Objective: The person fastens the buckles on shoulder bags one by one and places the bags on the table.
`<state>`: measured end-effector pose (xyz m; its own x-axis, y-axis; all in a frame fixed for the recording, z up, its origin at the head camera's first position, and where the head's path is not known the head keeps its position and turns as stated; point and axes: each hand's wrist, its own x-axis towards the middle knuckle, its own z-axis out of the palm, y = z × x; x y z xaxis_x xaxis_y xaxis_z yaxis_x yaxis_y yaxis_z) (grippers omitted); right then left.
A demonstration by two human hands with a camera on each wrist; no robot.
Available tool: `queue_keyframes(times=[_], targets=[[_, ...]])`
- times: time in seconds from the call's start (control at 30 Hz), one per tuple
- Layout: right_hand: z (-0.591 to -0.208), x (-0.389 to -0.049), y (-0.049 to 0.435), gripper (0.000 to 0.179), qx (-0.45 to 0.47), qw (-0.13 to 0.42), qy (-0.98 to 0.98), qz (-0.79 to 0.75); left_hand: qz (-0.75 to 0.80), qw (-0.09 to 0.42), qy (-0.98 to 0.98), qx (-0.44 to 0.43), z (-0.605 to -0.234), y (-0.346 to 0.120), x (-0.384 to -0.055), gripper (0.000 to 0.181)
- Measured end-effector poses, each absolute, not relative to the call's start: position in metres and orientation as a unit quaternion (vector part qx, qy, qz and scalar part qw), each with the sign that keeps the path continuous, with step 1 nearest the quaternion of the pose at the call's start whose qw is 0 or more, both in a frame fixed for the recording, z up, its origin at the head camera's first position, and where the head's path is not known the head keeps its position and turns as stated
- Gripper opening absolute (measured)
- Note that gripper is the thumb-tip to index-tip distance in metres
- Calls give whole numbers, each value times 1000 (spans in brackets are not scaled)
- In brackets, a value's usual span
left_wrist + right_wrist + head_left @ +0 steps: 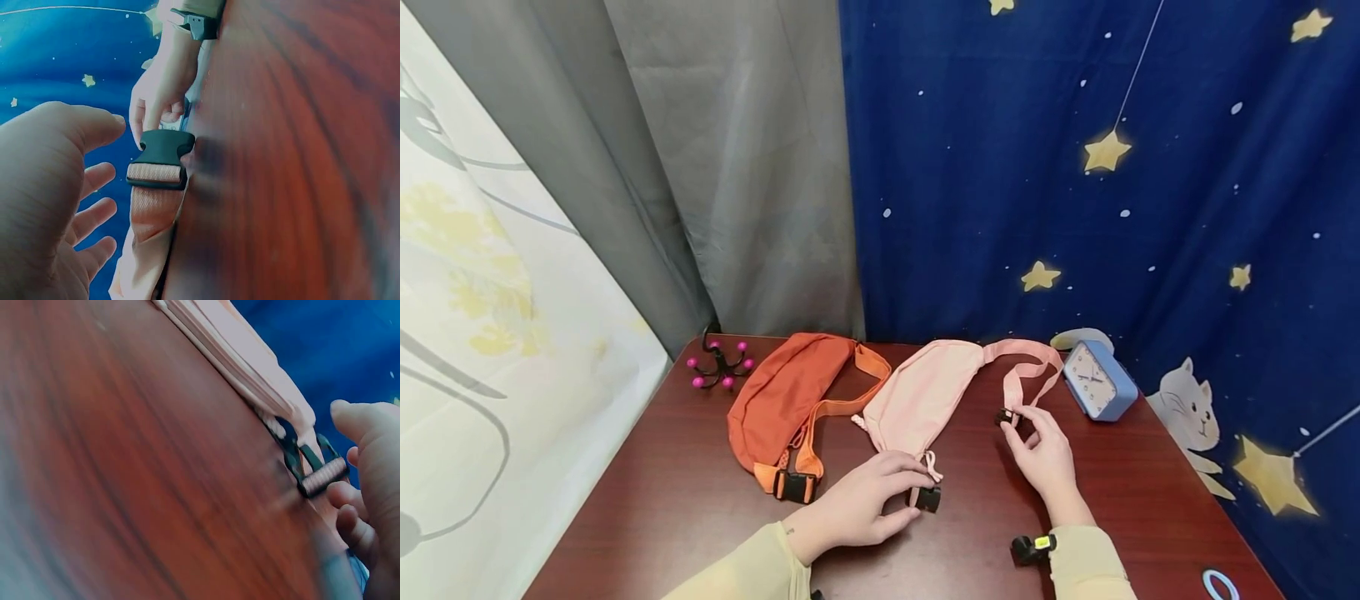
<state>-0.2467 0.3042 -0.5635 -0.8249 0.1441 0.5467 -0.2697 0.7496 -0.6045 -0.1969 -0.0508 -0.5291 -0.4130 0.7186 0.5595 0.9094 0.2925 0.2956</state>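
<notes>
A pale pink waist bag (pixel 921 396) lies on the table between both hands. Its female buckle half (pixel 164 150), black on a pink strap, sits just beyond the fingertips of my left hand (pixel 868 500). Thumb and fingers are spread apart there, with a gap to the buckle in the left wrist view. Near the blue clock, my right hand (pixel 1043 454) reaches around the pronged buckle half (pixel 322 475) on the other strap end. In the right wrist view its thumb stands off the buckle, while a fingertip is close to or touching it.
An orange-red waist bag (pixel 786 400) with its black buckle (pixel 794 487) fastened lies left of the pink one. A black hook rack with pink tips (pixel 721 365) is at the back left. The blue clock (pixel 1101 379) stands back right; a light blue ring (pixel 1221 585) lies front right.
</notes>
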Motion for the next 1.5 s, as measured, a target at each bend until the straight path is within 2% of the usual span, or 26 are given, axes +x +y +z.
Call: queue_keyframes(times=[0.1,0.33,0.57,0.9,1.17,1.5], targets=[[-569,-246,314,45,34,269,-894,356,-297,161,-788,-515,-532,-48,-196,38],[-574,-248,325,51,63,245,-895,367,-308,102,-805,-496,-537,-43,-194,36],[-573,-248,328,51,60,243,-905,343,-280,128,-819,-484,-550,-39,-196,33],[-573,-250,327,43,59,273,-905,321,-276,117,-833,-465,-552,-39,-198,26],[-571,-248,322,26,68,293,-898,322,-272,123,-836,-461,-554,-41,-199,28],[-573,-250,321,24,67,271,-900,335,-262,140,-836,-462,-556,-43,-200,27]])
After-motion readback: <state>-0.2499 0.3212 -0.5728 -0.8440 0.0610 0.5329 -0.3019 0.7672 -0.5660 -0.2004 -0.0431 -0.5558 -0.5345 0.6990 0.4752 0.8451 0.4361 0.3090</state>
